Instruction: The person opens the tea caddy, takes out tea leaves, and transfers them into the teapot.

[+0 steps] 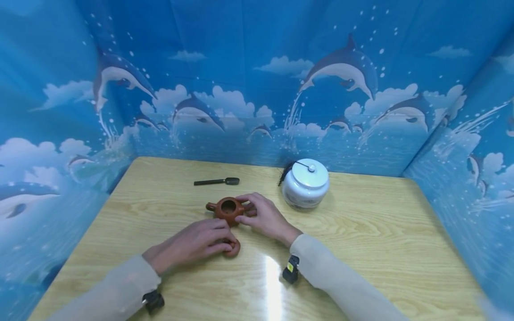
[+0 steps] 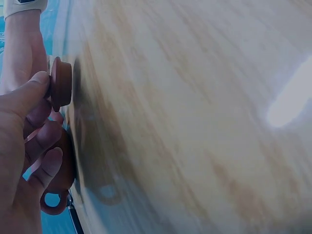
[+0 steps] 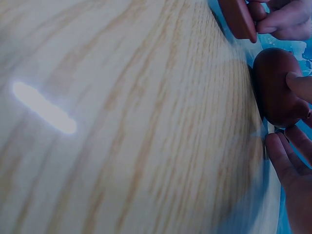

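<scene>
A small reddish-brown clay teapot (image 1: 228,209) stands on the wooden table with its round mouth uncovered. My right hand (image 1: 267,217) holds it from the spout side, thumb on the near side of its body and fingers reaching behind. In the right wrist view the thumb presses against the teapot (image 3: 275,87). Nearer to me, my left hand (image 1: 196,240) pinches the matching teapot lid (image 1: 233,249) by its knob between thumb and finger. The left wrist view has the lid (image 2: 62,84) close over the table, beside the teapot. The ring handle points left.
A white lidded porcelain jar (image 1: 306,185) with a dark tassel stands at the back right of the teapot. Behind the teapot lies a dark slim-handled tool (image 1: 217,181) with a wider head. Blue dolphin-print curtains (image 1: 249,80) enclose the wooden table (image 1: 361,249).
</scene>
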### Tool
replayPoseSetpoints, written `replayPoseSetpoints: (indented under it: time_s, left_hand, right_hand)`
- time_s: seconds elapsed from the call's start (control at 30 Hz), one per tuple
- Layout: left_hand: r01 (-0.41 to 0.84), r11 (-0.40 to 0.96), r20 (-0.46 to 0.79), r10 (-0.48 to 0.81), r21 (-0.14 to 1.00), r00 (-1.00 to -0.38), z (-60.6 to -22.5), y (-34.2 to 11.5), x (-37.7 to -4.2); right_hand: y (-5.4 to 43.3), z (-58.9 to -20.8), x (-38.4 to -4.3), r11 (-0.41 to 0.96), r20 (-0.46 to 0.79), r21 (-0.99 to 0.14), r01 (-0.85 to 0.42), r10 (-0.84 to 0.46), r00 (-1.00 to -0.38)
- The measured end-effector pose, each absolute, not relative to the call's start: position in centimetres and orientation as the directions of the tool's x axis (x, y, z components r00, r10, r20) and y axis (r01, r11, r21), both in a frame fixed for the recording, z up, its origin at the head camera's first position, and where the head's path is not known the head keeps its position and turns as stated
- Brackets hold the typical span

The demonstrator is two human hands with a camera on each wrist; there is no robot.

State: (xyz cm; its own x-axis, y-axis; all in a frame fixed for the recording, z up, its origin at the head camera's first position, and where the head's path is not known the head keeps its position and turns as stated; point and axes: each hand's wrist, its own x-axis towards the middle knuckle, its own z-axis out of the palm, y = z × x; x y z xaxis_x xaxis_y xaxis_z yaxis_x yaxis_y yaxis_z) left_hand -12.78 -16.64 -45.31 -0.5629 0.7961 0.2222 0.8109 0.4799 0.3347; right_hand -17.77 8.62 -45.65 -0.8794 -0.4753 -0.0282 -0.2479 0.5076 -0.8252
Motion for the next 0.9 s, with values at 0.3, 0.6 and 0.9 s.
replayPoseSetpoints:
  time_s: [0.3, 0.6, 0.9]
  left_hand:
    - [0.807, 0.488, 0.216, 0.794, 0.332, -0.569, -45.7, -16.6, -12.5]
    - [0.733, 0.563, 0.098, 0.764, 0.382, -0.638, -45.3, -16.3, -12.6]
    - [0.701, 0.595, 0.114, 0.725, 0.392, -0.679, -43.5, -16.1, -13.3]
  right_hand:
    - [8.7, -45.8, -17.8, 0.496, -0.023, -0.831, -0.252, -0.482, -0.876]
    - [8.9, -45.7, -17.8, 0.5, -0.007, -0.824, -0.265, -0.476, -0.879]
    - [10.6, -44.9, -17.4, 0.477, 0.01, -0.841, -0.255, -0.457, -0.889]
